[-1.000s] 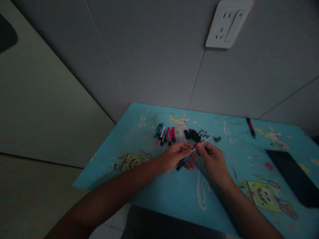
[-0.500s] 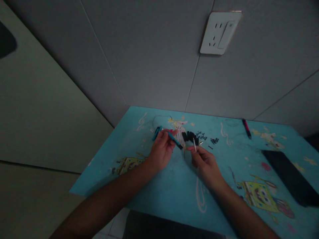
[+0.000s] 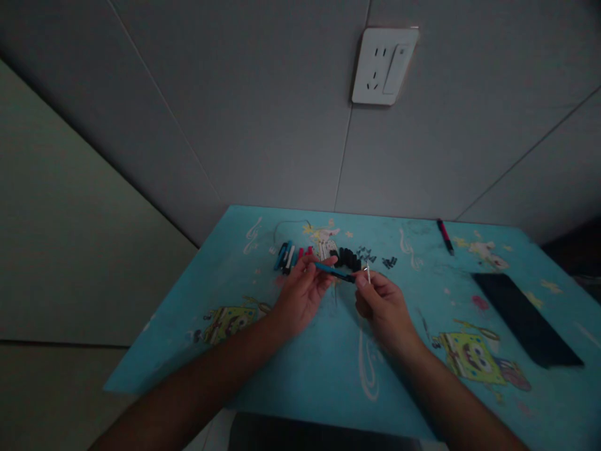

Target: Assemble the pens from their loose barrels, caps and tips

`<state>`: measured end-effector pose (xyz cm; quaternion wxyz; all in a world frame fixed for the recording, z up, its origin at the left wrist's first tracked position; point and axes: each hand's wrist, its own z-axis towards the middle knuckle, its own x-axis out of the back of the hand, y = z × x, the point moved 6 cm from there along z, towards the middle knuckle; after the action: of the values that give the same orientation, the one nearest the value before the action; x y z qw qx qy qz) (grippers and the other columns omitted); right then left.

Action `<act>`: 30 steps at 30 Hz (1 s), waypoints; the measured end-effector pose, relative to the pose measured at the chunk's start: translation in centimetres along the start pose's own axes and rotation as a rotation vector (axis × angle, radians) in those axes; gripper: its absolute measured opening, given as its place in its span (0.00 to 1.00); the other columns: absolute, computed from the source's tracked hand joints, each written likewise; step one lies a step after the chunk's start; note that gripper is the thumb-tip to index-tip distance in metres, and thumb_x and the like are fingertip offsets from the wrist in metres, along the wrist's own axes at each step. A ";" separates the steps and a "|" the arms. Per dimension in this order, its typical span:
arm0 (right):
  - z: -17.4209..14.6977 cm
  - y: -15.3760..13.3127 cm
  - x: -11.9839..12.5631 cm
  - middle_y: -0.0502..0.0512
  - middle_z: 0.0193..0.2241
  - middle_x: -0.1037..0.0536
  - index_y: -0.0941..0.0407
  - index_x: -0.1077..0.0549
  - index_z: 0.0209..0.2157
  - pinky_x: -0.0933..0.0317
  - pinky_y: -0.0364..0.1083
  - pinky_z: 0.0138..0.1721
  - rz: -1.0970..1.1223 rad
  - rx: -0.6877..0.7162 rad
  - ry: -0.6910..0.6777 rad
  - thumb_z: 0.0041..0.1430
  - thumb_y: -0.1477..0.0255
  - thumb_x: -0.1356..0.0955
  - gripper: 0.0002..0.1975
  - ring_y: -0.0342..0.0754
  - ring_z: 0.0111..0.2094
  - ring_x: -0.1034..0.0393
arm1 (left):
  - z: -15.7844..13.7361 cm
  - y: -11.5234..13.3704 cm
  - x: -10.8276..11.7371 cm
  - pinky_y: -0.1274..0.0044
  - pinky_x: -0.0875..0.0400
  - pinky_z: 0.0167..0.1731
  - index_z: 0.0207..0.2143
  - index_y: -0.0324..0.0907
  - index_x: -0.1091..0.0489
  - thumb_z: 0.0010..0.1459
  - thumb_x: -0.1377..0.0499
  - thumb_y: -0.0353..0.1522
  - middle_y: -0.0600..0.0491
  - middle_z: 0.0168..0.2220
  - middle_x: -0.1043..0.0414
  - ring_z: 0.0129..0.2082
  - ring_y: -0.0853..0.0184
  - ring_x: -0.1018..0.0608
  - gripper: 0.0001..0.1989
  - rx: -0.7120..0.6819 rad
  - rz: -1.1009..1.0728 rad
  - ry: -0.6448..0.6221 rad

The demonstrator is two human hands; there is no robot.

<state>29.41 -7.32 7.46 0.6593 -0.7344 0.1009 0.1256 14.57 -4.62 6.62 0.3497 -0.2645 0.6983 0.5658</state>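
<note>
My left hand (image 3: 301,297) is closed on a blue pen barrel (image 3: 327,269) with a black front end, held slantwise above the table. At the barrel's black end, my right hand (image 3: 384,304) has its thumb and finger pinched together. A thin white stick (image 3: 369,274), which looks like a pen refill, stands up from that pinch. Whether the right fingertips also grip the barrel's end is hard to tell. Just behind the hands lie a row of white sticks (image 3: 327,249), black tube-shaped pieces (image 3: 349,258) and small dark parts (image 3: 365,254).
Blue and white pen parts (image 3: 284,257) and red pieces (image 3: 305,252) lie beyond my left hand. A red and black pen (image 3: 445,237) and a flat black rectangle (image 3: 526,319) are at the right of the patterned blue table (image 3: 300,376). A socket (image 3: 385,66) is on the wall.
The barrel's black end and my right fingers have come together; they were apart before. The whole view has shifted, so the table sits further left.
</note>
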 end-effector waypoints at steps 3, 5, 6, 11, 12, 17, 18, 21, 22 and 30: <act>0.0 0.1 0.1 0.39 0.16 0.51 0.54 0.28 0.34 0.64 0.40 0.17 -0.005 0.002 0.009 0.58 0.60 0.30 0.11 0.37 0.15 0.60 | 0.0 0.2 -0.1 0.84 0.25 0.34 0.42 0.42 0.33 0.58 0.36 0.31 0.50 0.45 0.23 0.32 0.74 0.21 0.11 -0.017 0.009 -0.023; 0.0 0.3 0.1 0.39 0.16 0.51 0.54 0.28 0.34 0.64 0.40 0.17 -0.015 -0.009 0.014 0.58 0.60 0.30 0.11 0.37 0.15 0.60 | 0.1 0.7 -0.3 0.83 0.25 0.34 0.42 0.42 0.34 0.58 0.37 0.31 0.49 0.45 0.23 0.33 0.74 0.21 0.11 -0.055 0.025 -0.048; 0.0 0.4 0.1 0.39 0.16 0.50 0.54 0.28 0.34 0.64 0.40 0.17 -0.020 -0.024 0.013 0.59 0.60 0.30 0.12 0.37 0.15 0.60 | 0.1 1.0 -0.4 0.83 0.25 0.35 0.42 0.42 0.34 0.59 0.37 0.31 0.49 0.45 0.23 0.33 0.73 0.21 0.11 -0.083 0.035 -0.052; -0.1 0.6 -0.1 0.40 0.16 0.47 0.55 0.26 0.39 0.64 0.40 0.16 -0.065 -0.068 0.022 0.58 0.57 0.31 0.17 0.37 0.15 0.59 | 0.3 1.4 -0.2 0.80 0.25 0.38 0.41 0.42 0.34 0.56 0.35 0.32 0.50 0.45 0.23 0.36 0.71 0.20 0.12 -0.153 0.104 -0.025; -0.1 0.5 0.0 0.40 0.16 0.47 0.55 0.26 0.41 0.64 0.40 0.15 -0.077 -0.053 0.036 0.57 0.57 0.30 0.18 0.37 0.15 0.59 | 0.4 1.2 -0.1 0.80 0.25 0.39 0.40 0.42 0.34 0.56 0.35 0.32 0.50 0.46 0.23 0.36 0.71 0.20 0.13 -0.140 0.117 -0.024; 0.2 0.0 0.6 0.40 0.17 0.46 0.54 0.27 0.41 0.62 0.39 0.15 -0.110 0.010 0.117 0.57 0.57 0.30 0.17 0.37 0.15 0.58 | 0.0 -0.2 -0.2 0.78 0.27 0.46 0.40 0.42 0.35 0.56 0.35 0.34 0.49 0.49 0.25 0.41 0.69 0.20 0.13 -0.067 0.134 -0.042; 0.2 -0.2 0.8 0.40 0.18 0.46 0.54 0.27 0.41 0.61 0.39 0.15 -0.112 0.024 0.126 0.57 0.58 0.30 0.16 0.36 0.15 0.57 | -0.2 -0.5 -0.3 0.77 0.27 0.47 0.40 0.42 0.35 0.57 0.35 0.34 0.49 0.50 0.25 0.43 0.68 0.20 0.13 -0.056 0.132 -0.055; 0.3 -0.9 1.1 0.41 0.19 0.43 0.54 0.27 0.43 0.59 0.39 0.15 -0.127 0.090 0.146 0.58 0.58 0.31 0.16 0.37 0.15 0.55 | -0.7 -1.3 -0.6 0.76 0.28 0.49 0.41 0.42 0.36 0.58 0.36 0.34 0.48 0.50 0.26 0.46 0.66 0.21 0.12 -0.006 0.130 -0.112; 0.2 -1.1 1.1 0.42 0.19 0.42 0.54 0.27 0.42 0.58 0.39 0.15 -0.134 0.111 0.149 0.59 0.59 0.31 0.15 0.37 0.16 0.54 | -0.8 -1.7 -0.6 0.76 0.29 0.50 0.42 0.42 0.36 0.59 0.37 0.34 0.48 0.48 0.25 0.46 0.65 0.21 0.12 0.018 0.139 -0.131; -0.6 -2.2 0.5 0.52 0.34 0.29 0.52 0.26 0.37 0.36 0.44 0.31 -0.318 0.275 0.114 0.59 0.64 0.31 0.07 0.46 0.32 0.32 | -1.5 -4.6 -0.6 0.72 0.28 0.48 0.44 0.38 0.29 0.58 0.37 0.34 0.46 0.43 0.25 0.41 0.64 0.20 0.13 0.252 0.308 -0.311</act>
<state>30.55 -7.65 9.42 0.7581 -0.6501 0.0372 -0.0366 18.18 -7.16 4.48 0.3930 -0.0191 0.7331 0.5548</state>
